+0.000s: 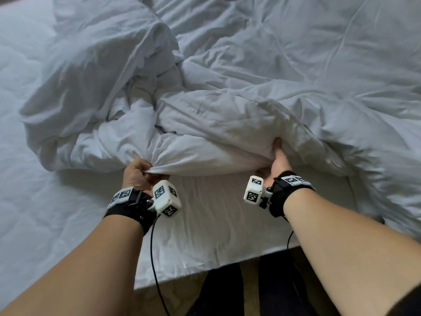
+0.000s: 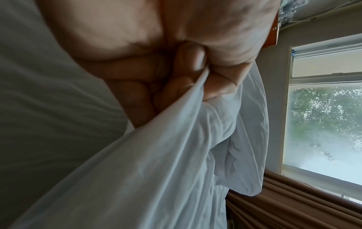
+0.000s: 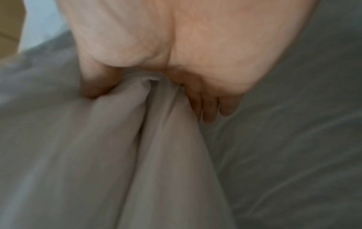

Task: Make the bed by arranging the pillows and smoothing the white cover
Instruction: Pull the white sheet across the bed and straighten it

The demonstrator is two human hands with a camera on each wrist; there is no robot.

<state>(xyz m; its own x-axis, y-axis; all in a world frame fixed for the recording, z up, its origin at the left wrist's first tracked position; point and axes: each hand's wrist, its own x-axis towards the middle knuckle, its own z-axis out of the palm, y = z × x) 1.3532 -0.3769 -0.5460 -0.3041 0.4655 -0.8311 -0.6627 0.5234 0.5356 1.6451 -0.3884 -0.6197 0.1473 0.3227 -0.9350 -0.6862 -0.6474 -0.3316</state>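
The white cover [image 1: 227, 92] lies crumpled in thick folds across the bed. My left hand [image 1: 140, 173] grips its near edge in a fist, the cloth [image 2: 176, 147] bunched between thumb and curled fingers [image 2: 188, 86]. About an arm's width to the right, my right hand [image 1: 276, 159] clutches the same edge, thumb on top and fingers [image 3: 211, 108] tucked under a gathered fold [image 3: 152, 124]. No pillow shows in any view.
The bare white sheet of the mattress [image 1: 216, 224] lies below the held edge, and its near edge [image 1: 205, 274] ends above the wooden floor [image 1: 250, 265]. A window [image 2: 323, 116] and brown curtains [image 2: 293, 201] stand beyond the bed.
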